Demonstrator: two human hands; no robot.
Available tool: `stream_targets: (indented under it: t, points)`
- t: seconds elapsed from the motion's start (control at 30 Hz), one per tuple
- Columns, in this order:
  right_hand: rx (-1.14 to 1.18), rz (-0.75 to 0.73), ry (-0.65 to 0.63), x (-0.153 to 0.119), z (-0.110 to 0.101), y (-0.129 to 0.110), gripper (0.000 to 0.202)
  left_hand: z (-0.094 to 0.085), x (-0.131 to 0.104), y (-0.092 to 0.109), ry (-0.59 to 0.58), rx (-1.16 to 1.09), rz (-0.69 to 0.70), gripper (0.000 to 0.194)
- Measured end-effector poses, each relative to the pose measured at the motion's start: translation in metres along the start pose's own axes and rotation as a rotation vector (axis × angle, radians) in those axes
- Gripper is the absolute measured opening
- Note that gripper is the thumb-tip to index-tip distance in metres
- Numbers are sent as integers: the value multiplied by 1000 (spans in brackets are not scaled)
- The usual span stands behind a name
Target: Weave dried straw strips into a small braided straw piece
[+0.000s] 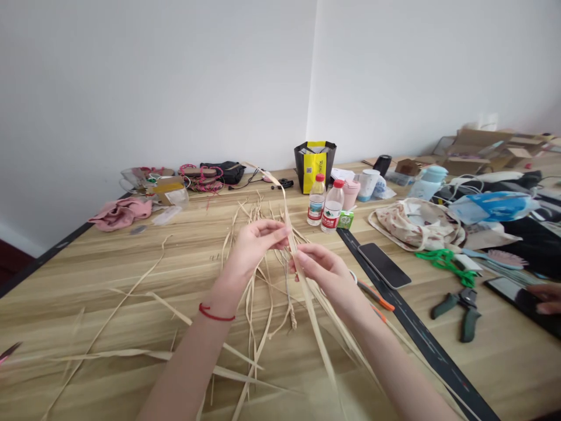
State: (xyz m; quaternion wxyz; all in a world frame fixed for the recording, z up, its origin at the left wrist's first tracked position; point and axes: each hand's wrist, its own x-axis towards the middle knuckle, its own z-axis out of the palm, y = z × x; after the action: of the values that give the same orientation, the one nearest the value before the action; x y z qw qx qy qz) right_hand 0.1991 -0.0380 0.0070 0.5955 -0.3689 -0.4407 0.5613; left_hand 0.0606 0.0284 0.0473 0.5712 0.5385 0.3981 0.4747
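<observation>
A long pale strip of dried plant fibre runs between my hands, its upper end arching up and leftward and its lower end hanging toward me. My left hand, with a red cord at the wrist, pinches it higher up. Just below, my right hand grips the same strip between thumb and fingers. Under and around my hands lie several loose fibre strips on the wooden table. A short braided piece lies below my hands. Beside my right forearm are orange-handled scissors, partly hidden by the arm.
Two red-capped bottles and a yellow-black bag stand behind my hands. To the right are a phone, pliers and a cloth pouch. Another person's hand shows at the right edge. Pink cloth lies far left.
</observation>
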Motion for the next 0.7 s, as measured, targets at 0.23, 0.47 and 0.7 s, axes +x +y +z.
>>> stream_targets:
  t: [0.23, 0.47, 0.7]
  points:
    - [-169, 22, 117, 10, -29, 29, 29, 8, -7, -54, -31, 44, -71, 25]
    - [-189, 38, 161, 10, -43, 48, 31, 10, 1, -72, -80, 175, -92, 14]
    - [-211, 16, 163, 16, -52, 64, 35, 10, 8, -74, -161, 424, -18, 8]
